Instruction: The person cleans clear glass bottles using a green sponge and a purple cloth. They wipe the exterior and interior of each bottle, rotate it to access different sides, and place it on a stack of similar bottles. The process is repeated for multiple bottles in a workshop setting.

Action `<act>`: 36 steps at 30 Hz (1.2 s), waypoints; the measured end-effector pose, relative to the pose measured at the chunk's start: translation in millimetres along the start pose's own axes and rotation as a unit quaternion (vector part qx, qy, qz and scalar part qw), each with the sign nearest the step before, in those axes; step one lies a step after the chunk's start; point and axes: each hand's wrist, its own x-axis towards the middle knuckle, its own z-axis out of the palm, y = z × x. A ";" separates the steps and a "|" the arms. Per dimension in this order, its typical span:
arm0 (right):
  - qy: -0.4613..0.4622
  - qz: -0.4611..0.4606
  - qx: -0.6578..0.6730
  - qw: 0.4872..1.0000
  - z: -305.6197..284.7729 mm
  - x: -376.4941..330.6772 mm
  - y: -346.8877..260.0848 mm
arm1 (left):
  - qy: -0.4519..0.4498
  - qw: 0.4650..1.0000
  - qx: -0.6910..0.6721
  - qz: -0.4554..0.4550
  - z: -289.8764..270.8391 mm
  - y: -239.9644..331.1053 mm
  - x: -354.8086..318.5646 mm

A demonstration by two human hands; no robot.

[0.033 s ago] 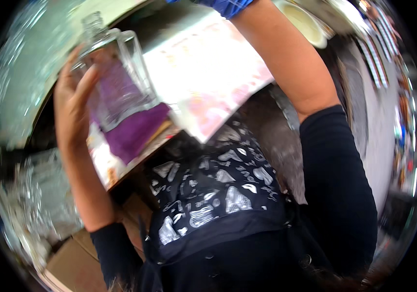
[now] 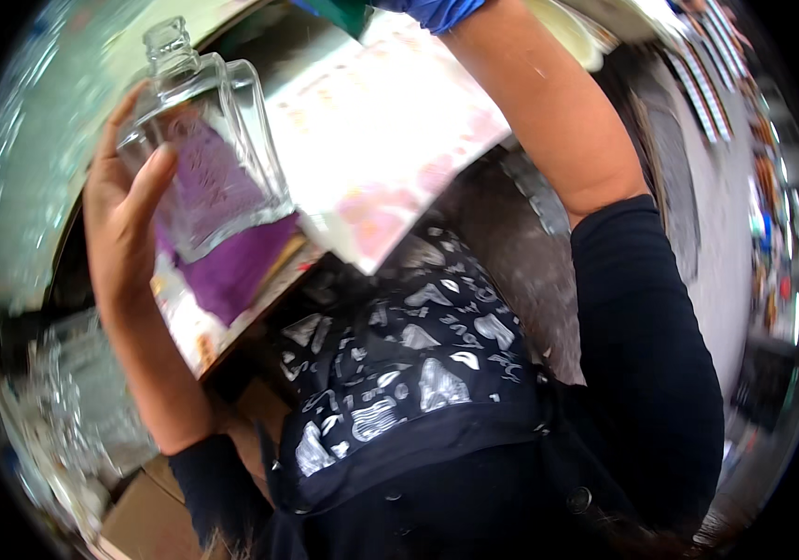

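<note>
My bare left hand (image 2: pixel 124 215) is wrapped round a clear, square-sided glass bottle (image 2: pixel 217 177), with the thumb on its near face. The bottle tilts, its open neck (image 2: pixel 168 42) toward the far left. Behind and below its base lies a purple cloth (image 2: pixel 241 271), part of it seen through the glass. My right hand (image 2: pixel 441 11) wears a blue glove and is cut off by the top edge, so its fingers cannot be read. Beside the glove, something green (image 2: pixel 343 14) shows, partly out of view; whether it is held cannot be told.
Under the bottle is a table with a bright white, pink-patterned cover (image 2: pixel 381 140). Plastic-wrapped goods (image 2: pixel 35 159) lie at the far left, more clear glass or plastic (image 2: pixel 82 373) below them. A cardboard box (image 2: pixel 152 513) sits at lower left, a pale basin (image 2: pixel 572 33) at upper right.
My left hand and the bottle have shifted slightly left in the picture. The green thing by the blue glove has come into view at the top edge.
</note>
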 end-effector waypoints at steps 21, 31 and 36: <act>0.598 0.535 -0.271 0.532 79.0 -722.5 135.8 | -0.299 0.938 0.159 -0.079 219.3 14.8 11.7; 0.599 0.635 -0.255 0.416 16.4 -801.5 262.9 | -0.166 0.937 0.264 -0.156 161.9 14.8 0.2; 0.547 0.659 -0.296 0.423 5.3 -802.5 293.5 | -0.074 0.933 0.288 -0.203 132.8 20.2 -21.4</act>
